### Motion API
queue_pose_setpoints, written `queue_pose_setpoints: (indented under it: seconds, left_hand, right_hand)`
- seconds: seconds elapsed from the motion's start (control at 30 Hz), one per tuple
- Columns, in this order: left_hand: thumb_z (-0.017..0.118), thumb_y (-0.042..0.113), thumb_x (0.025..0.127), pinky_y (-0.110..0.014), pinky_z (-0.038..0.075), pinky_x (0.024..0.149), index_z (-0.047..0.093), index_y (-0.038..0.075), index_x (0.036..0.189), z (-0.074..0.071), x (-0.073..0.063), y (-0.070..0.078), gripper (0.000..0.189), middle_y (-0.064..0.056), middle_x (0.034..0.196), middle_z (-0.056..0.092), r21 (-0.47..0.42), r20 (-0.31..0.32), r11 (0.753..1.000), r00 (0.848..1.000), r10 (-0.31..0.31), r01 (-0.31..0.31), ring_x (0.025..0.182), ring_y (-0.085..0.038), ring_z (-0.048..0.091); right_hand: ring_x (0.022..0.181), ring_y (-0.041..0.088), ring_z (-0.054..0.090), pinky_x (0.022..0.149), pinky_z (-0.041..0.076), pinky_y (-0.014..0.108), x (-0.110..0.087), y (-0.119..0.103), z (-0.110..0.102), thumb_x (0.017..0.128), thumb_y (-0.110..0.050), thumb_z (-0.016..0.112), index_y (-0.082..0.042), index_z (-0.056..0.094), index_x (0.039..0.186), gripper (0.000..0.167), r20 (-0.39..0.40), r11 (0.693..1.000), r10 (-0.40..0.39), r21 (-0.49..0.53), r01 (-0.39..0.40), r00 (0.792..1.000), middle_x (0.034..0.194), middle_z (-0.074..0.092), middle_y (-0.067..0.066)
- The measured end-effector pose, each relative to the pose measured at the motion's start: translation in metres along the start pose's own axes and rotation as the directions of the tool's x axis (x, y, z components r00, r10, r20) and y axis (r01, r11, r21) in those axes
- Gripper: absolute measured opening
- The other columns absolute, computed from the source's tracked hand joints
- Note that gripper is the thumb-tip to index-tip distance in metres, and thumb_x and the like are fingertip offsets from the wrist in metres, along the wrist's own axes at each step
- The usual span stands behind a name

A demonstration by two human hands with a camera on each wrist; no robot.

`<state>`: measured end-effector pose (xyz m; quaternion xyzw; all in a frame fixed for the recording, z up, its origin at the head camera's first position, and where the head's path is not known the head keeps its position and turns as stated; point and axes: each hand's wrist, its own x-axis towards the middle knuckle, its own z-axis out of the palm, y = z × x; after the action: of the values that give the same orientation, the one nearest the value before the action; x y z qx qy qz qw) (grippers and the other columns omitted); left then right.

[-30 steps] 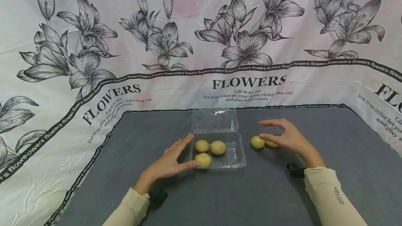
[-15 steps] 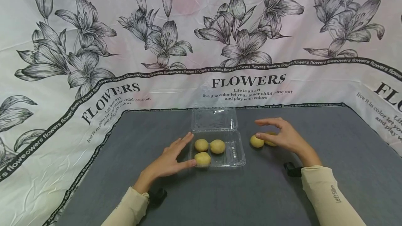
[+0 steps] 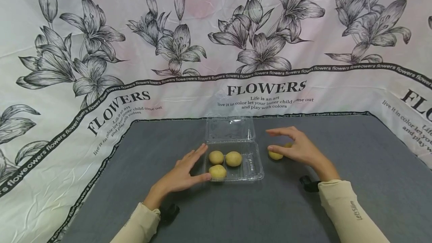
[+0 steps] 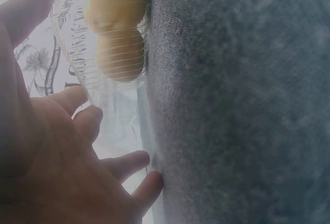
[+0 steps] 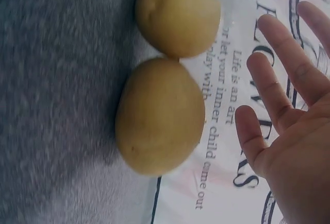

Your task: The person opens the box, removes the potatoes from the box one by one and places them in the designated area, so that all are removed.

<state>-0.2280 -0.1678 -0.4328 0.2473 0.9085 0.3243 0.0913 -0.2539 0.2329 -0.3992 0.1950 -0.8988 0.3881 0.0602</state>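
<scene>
Three yellow potatoes point(image 3: 233, 159) lie in the base of a clear plastic clamshell box point(image 3: 251, 171), whose lid point(image 3: 230, 129) is folded back. My left hand point(image 3: 180, 173) rests at the box's left side, fingers spread, touching its rim; the left wrist view shows potatoes point(image 4: 120, 54) through the ribbed wall. Right of the box, my right hand point(image 3: 298, 147) hovers over two more potatoes on the table, one nearer point(image 5: 160, 116) and one farther point(image 5: 178, 15) in the right wrist view. Its fingers are apart from them and hold nothing. In the head view it partly hides both.
A grey cloth covers the table point(image 3: 236, 213). Behind it hangs a white curtain point(image 3: 189, 96) printed with lilies and lettering. A dark wrist camera point(image 3: 308, 183) sits under the right wrist, another point(image 3: 170, 213) under the left.
My right hand has moved left across the two loose potatoes, covering more of them in the head view. The left hand and the box stay where they were.
</scene>
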Motion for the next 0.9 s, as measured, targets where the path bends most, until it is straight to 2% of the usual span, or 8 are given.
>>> queue_pose_setpoints:
  seconds: [0.17,0.3,0.53,0.73,0.9]
  left_hand:
    - [0.068,0.053,0.094,-0.08,0.009,0.113,0.016,0.031,0.165,0.0,0.001,0.001,0.091,0.008,0.173,0.009,0.0,-0.003,1.0,1.0,-0.002,0.002,0.159,-0.04,0.01]
    - [0.068,0.054,0.093,-0.081,0.009,0.113,0.016,0.031,0.165,0.0,0.001,0.002,0.092,0.007,0.173,0.009,-0.005,0.0,1.0,1.0,-0.007,0.007,0.159,-0.04,0.01]
    - [0.068,0.053,0.093,-0.08,0.009,0.113,0.016,0.031,0.165,-0.001,0.0,0.0,0.091,0.007,0.173,0.01,-0.005,-0.004,1.0,1.0,0.002,-0.002,0.159,-0.041,0.01]
    - [0.068,0.054,0.093,-0.08,0.009,0.113,0.016,0.032,0.165,0.0,0.0,0.0,0.091,0.007,0.173,0.01,0.0,-0.005,1.0,1.0,0.001,-0.001,0.159,-0.041,0.01]
    - [0.068,0.054,0.093,-0.08,0.008,0.113,0.015,0.033,0.165,0.001,0.0,0.001,0.091,0.008,0.173,0.009,0.001,-0.007,1.0,1.0,-0.003,0.003,0.159,-0.04,0.01]
  right_hand:
    - [0.121,0.026,0.052,0.098,0.045,0.061,0.003,-0.004,0.008,0.087,-0.03,0.083,-0.017,0.067,0.136,0.053,0.013,0.999,-0.044,0.001,0.044,0.999,0.129,0.07,0.009]
    - [0.119,0.026,0.053,0.101,0.04,0.061,0.005,-0.007,0.016,0.085,-0.031,0.085,-0.018,0.068,0.134,0.054,0.009,0.999,-0.054,-0.01,0.054,0.999,0.127,0.072,0.006]
    - [0.117,0.024,0.052,0.11,0.02,0.072,0.005,-0.013,0.028,0.082,-0.029,0.086,-0.018,0.07,0.131,0.053,0.0,0.995,-0.1,-0.014,0.1,0.995,0.124,0.073,0.005]
    - [0.11,0.022,0.054,0.103,0.027,0.06,0.005,-0.018,0.035,0.081,-0.024,0.087,-0.018,0.071,0.13,0.051,-0.008,0.986,-0.167,-0.01,0.167,0.986,0.121,0.074,0.006]
    - [0.108,0.031,0.054,0.101,0.025,0.062,0.006,-0.023,0.039,0.082,-0.022,0.087,-0.016,0.07,0.13,0.051,0.01,0.98,-0.196,0.032,0.196,0.981,0.122,0.073,0.009]
